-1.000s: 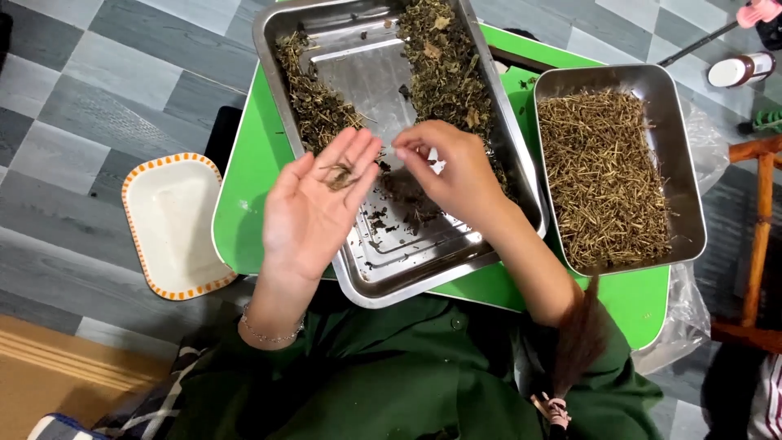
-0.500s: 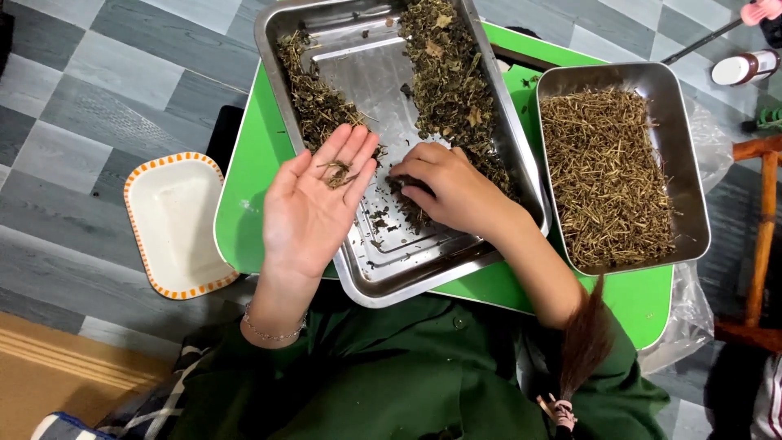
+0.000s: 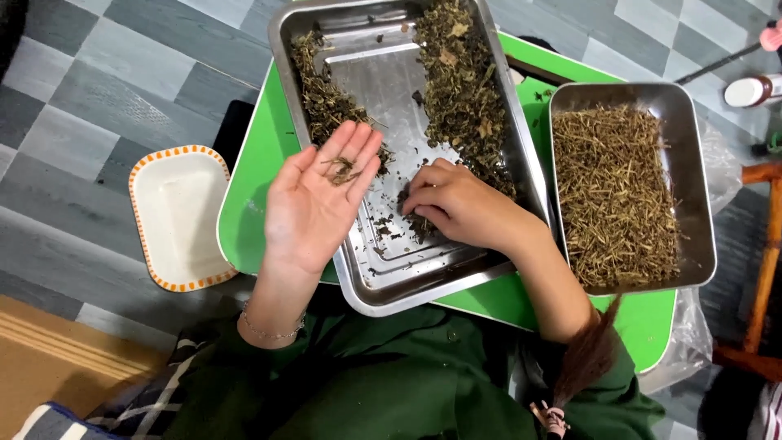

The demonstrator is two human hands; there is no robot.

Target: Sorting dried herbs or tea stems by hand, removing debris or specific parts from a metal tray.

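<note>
Right hand (image 3: pixel 456 204) lower; two trays (image 3: pixel 521 163).

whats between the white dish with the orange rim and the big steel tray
In the head view, a strip of grey floor tiles, then the green table's bare edge, lie between the white dish and the big steel tray. The open left hand hangs over that edge.

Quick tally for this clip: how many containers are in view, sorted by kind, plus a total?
Steel trays: 2, the large steel tray with dried herbs under both hands, and the smaller steel tray of cut stems
White dishes with orange rim: 1, the white dish on the floor
Small white-capped jars: 1, the jar at the far right
Total: 4
</note>
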